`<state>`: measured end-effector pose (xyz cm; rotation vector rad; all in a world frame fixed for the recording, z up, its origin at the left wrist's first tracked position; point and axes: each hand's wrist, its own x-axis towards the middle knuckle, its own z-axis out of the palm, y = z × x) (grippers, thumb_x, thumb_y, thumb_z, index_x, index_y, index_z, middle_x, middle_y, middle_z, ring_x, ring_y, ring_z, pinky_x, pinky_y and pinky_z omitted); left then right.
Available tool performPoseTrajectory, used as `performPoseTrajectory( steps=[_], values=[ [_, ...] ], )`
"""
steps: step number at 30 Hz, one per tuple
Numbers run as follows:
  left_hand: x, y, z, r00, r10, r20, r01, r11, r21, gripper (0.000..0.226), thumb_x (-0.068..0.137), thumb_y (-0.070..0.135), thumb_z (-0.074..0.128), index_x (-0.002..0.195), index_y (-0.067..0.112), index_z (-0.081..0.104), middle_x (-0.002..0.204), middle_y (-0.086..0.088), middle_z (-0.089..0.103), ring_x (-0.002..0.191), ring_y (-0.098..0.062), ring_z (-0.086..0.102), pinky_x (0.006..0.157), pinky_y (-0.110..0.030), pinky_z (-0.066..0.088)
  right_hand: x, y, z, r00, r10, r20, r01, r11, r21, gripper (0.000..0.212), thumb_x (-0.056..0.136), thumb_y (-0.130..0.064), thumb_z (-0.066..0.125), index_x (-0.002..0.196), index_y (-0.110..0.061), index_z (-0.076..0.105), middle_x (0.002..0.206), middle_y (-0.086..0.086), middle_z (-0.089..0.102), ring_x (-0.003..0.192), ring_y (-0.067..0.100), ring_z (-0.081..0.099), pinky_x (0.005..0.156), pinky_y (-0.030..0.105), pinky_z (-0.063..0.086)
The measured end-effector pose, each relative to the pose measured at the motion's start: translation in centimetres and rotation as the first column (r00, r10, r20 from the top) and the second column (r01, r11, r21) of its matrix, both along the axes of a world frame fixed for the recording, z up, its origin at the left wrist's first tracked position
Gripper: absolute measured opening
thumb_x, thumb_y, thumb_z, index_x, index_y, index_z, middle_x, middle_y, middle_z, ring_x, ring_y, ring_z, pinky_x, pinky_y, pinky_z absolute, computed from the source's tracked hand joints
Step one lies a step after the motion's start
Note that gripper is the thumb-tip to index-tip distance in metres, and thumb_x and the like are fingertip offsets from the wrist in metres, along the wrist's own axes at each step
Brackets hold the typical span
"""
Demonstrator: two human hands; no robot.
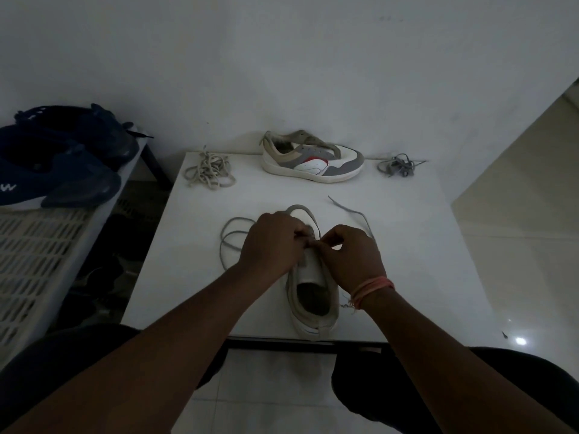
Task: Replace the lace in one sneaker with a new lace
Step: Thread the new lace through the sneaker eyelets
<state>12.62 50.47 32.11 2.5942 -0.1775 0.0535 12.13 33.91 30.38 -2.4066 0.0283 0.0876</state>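
A white sneaker (315, 296) stands on the white table (407, 277), heel toward me and toe pointing away. My left hand (272, 242) and my right hand (352, 255) meet over its eyelet area, fingers curled and pinching a grey lace (230, 238) there. One end of that lace loops on the table to the left of the shoe. The other end (351, 209) trails off to the right behind my right hand. The eyelets themselves are hidden by my fingers.
A second grey, white and red sneaker (313, 159) lies at the table's back edge. A beige lace bundle (208, 172) sits back left, a grey lace bundle (398, 164) back right. Dark blue sneakers (59, 158) rest on a white slatted rack at left.
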Motion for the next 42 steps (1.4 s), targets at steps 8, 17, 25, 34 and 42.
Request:
performPoseTrajectory(
  steps=[8,17,25,34,42],
  values=[
    [2.3,2.7,2.6,0.868,0.294,-0.400,-0.456,0.791,-0.408,0.011,0.093,0.021,0.060,0.094,0.013,0.067,0.096,-0.002,0.061,0.093,-0.027,0.058,0.079,-0.034,0.045,0.1,0.0,0.2,0.999,-0.018,-0.034,0.018,1.000,0.001,0.016,0.090,-0.044,0.067,0.095,-0.029,0.069,0.105,-0.009,0.069,0.096,0.011,0.063,0.091,0.039,0.053],
    [-1.0,-0.5,0.0,0.982,-0.075,0.172,0.018,0.951,0.309,0.014,0.089,0.039,0.058,0.098,0.036,0.069,0.089,0.005,0.065,0.089,-0.023,0.062,0.077,-0.037,0.033,-0.5,0.1,0.8,1.000,0.026,0.006,-0.026,0.999,-0.024,0.013,0.090,-0.040,0.068,0.097,-0.029,0.068,0.107,-0.008,0.068,0.097,0.013,0.063,0.091,0.037,0.051],
    [2.9,2.5,3.2,0.858,0.477,-0.191,-0.497,0.676,-0.544,0.021,0.098,0.018,0.046,0.085,0.021,0.062,0.083,0.000,0.063,0.086,-0.024,0.058,0.072,-0.032,0.046,-0.4,0.1,0.9,0.999,0.001,-0.033,-0.001,1.000,-0.001,0.019,0.090,-0.044,0.068,0.096,-0.026,0.070,0.105,-0.007,0.069,0.095,0.012,0.063,0.090,0.038,0.052],
    [0.2,-1.1,3.3,0.911,0.082,-0.404,-0.262,0.871,-0.415,0.017,0.094,0.034,0.059,0.084,0.021,0.062,0.068,0.008,0.056,0.057,-0.008,0.050,0.055,-0.027,0.035,-0.3,0.2,0.9,0.998,-0.005,-0.057,0.003,0.999,-0.043,0.017,0.090,-0.042,0.068,0.098,-0.027,0.068,0.109,-0.006,0.067,0.095,0.014,0.063,0.091,0.040,0.052],
    [0.7,2.3,4.7,0.987,0.014,-0.162,0.010,0.989,0.150,0.018,0.093,0.036,0.064,0.093,0.026,0.079,0.095,0.002,0.075,0.087,-0.018,0.067,0.071,-0.030,0.049,-0.1,0.1,0.6,0.997,-0.050,-0.056,0.049,0.999,-0.008,0.017,0.087,-0.047,0.069,0.089,-0.030,0.066,0.101,-0.008,0.068,0.091,0.011,0.061,0.088,0.038,0.053]
  ],
)
